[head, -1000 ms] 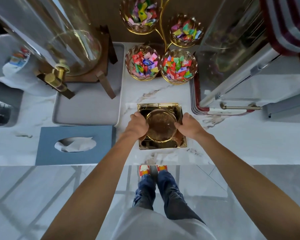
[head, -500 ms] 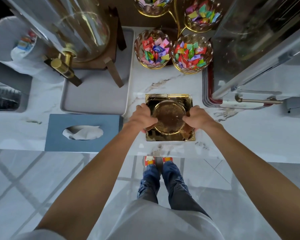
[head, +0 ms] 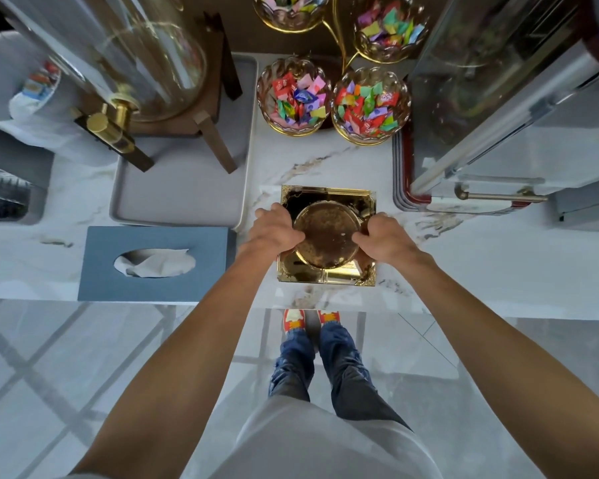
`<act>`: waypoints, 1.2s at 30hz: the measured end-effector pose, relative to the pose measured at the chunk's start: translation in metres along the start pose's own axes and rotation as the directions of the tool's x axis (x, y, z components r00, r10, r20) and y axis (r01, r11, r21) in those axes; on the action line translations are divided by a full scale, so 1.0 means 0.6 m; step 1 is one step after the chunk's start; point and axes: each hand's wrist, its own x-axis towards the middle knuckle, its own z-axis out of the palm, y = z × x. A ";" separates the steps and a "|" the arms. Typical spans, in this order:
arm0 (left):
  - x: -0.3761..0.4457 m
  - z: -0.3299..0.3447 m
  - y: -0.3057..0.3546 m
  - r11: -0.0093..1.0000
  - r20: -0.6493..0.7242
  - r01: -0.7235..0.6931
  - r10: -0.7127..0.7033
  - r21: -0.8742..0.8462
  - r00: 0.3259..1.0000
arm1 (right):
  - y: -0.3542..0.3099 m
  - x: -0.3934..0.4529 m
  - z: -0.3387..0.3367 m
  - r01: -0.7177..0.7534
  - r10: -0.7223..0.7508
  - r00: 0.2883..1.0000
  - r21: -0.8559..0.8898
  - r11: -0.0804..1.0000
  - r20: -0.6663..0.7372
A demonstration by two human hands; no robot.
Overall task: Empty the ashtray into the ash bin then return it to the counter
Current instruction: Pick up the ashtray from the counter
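Left hand (head: 274, 229) & right hand (head: 382, 238) shifted inward over ashtray (head: 327, 235) bowl rim; cam closer.

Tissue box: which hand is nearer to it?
Left. The left hand grips the gold ashtray's left side, just right of the blue tissue box; the right hand is across the ashtray, farther away.

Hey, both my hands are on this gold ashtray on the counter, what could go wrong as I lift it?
The left hand and right hand grip only the side edges of the gold ashtray, so tilting it might spill ash onto the counter. The candy bowls stand just behind it; swinging it forward might knock them.
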 end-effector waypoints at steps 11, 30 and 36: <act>-0.027 -0.005 -0.012 0.994 -0.078 -0.075 0.081 0.083 0.994 | 0.011 -0.011 0.007 0.000 0.001 1.000 0.143 0.990 -0.002; -0.158 -0.032 -0.061 0.713 -0.134 -0.306 0.288 -0.631 0.948 | -0.009 -0.206 0.027 0.135 0.095 0.966 0.778 0.613 -0.242; -0.225 -0.018 -0.042 0.596 -0.105 -0.322 0.369 -0.736 0.923 | 0.000 -0.296 0.007 0.224 0.142 0.936 0.856 0.466 -0.322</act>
